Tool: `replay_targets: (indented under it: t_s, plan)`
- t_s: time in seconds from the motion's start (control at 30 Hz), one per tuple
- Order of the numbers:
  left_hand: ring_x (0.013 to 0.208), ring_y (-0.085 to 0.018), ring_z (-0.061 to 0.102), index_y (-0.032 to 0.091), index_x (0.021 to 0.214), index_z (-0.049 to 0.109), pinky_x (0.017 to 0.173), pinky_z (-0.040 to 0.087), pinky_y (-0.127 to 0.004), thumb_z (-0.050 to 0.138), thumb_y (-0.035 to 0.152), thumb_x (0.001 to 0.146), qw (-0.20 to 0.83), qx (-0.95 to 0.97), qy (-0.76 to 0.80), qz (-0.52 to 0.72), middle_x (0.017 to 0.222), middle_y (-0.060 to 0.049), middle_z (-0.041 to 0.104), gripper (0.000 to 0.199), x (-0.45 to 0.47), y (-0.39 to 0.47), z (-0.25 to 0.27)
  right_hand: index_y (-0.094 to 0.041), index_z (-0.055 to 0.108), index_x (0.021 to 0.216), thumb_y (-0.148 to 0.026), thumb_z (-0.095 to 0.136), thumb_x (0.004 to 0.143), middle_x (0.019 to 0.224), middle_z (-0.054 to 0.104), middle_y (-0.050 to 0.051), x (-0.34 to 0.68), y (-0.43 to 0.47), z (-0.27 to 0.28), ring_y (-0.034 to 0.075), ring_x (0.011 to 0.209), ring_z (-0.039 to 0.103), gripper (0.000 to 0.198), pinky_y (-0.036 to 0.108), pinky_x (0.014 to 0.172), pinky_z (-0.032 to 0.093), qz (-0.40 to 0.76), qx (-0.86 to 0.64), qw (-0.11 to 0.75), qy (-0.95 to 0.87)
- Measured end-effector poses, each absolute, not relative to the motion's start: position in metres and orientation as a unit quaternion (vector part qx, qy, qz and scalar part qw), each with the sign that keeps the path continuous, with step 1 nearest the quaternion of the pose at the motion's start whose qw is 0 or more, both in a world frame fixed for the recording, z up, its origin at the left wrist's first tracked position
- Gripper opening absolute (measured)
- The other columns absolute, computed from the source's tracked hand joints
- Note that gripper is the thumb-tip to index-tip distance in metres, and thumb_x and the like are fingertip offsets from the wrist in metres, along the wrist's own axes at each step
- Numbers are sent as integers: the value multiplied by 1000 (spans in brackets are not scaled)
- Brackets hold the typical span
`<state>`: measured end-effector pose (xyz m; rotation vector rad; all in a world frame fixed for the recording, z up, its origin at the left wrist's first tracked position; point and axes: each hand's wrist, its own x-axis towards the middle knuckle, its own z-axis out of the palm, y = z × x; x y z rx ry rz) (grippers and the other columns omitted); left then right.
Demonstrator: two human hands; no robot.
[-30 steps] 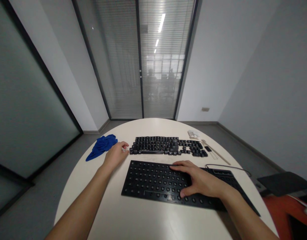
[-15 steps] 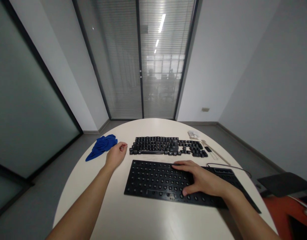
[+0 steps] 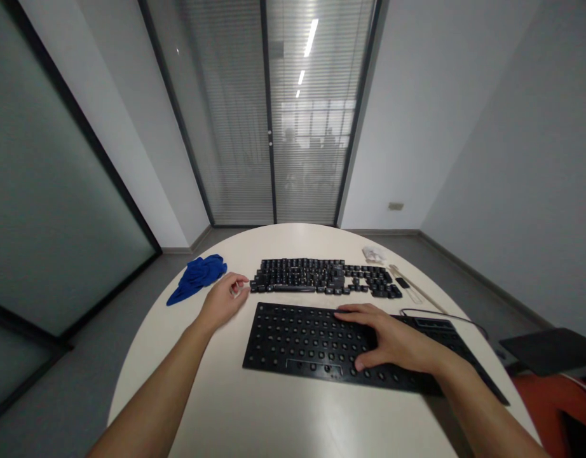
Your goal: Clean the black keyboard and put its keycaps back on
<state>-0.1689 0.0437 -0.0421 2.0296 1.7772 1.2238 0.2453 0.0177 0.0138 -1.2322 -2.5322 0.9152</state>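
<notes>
A black keyboard base [image 3: 293,343], its keys removed and rows of round key posts bare, lies slightly slanted on the table. My right hand [image 3: 386,340] rests spread across it, fingers near the far edge and thumb towards the near edge. Beyond the base, loose black keycaps [image 3: 297,273] are laid out in keyboard order. My left hand [image 3: 225,298] is at the left end of this layout, fingers bent and thumb and index finger apart. Its fingertips are close beside the leftmost keycap [image 3: 253,287]; whether they touch it I cannot tell.
A crumpled blue cloth [image 3: 197,277] lies left of my left hand. At the table's right are a clear plastic bag [image 3: 373,254], a thin stick [image 3: 419,291], a small black piece [image 3: 402,282] and the keyboard's cable [image 3: 445,314]. A chair [image 3: 550,353] stands beyond the right edge.
My left hand has shifted slightly right, closer to the leftmost keycap, and its thumb and index finger have parted. My right hand stays on the keyboard base. The view has shifted a little.
</notes>
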Motion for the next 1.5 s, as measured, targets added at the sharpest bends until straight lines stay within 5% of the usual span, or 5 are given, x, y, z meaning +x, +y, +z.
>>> replay_targets:
  t_s: [0.33, 1.07, 1.23, 1.37, 1.5]
  plan:
    - [74, -17, 58, 25, 110, 66, 68, 42, -28, 65, 36, 85, 86, 724, 604, 322, 85, 2, 64, 27, -165, 36, -35, -28, 56, 144, -65, 83, 64, 156, 44, 11, 247, 18, 12, 36, 142, 39, 92, 54, 122, 24, 303, -405, 100, -857]
    - [78, -19, 62, 25, 103, 71, 68, 41, -27, 62, 35, 92, 54, 721, 624, 295, 87, -1, 67, 18, -160, 32, -28, -27, 55, 144, -63, 81, 69, 155, 46, 12, 247, 19, 7, 37, 141, 41, 88, 58, 120, 27, 287, -379, 124, -871]
    - [81, -19, 61, 23, 107, 71, 74, 45, -29, 58, 37, 95, 122, 761, 551, 321, 94, -4, 65, 23, -155, 18, -6, -27, 56, 144, -62, 81, 69, 153, 48, 12, 248, 19, 9, 36, 139, 43, 86, 58, 119, 29, 277, -376, 127, -875]
    - [93, -21, 62, 23, 105, 71, 74, 49, -28, 58, 34, 95, 198, 795, 478, 317, 112, -7, 66, 20, -135, 2, 13, -26, 64, 135, -56, 77, 78, 145, 56, 12, 234, 10, 18, 35, 132, 51, 65, 56, 113, 37, 233, -357, 165, -890]
    - [82, -19, 62, 24, 103, 71, 78, 49, -31, 60, 34, 95, 205, 811, 463, 293, 101, -3, 70, 17, -112, -8, 17, -26, 67, 125, -40, 67, 90, 124, 69, 10, 195, -8, 24, 29, 115, 62, 38, 52, 104, 46, 147, -357, 263, -884]
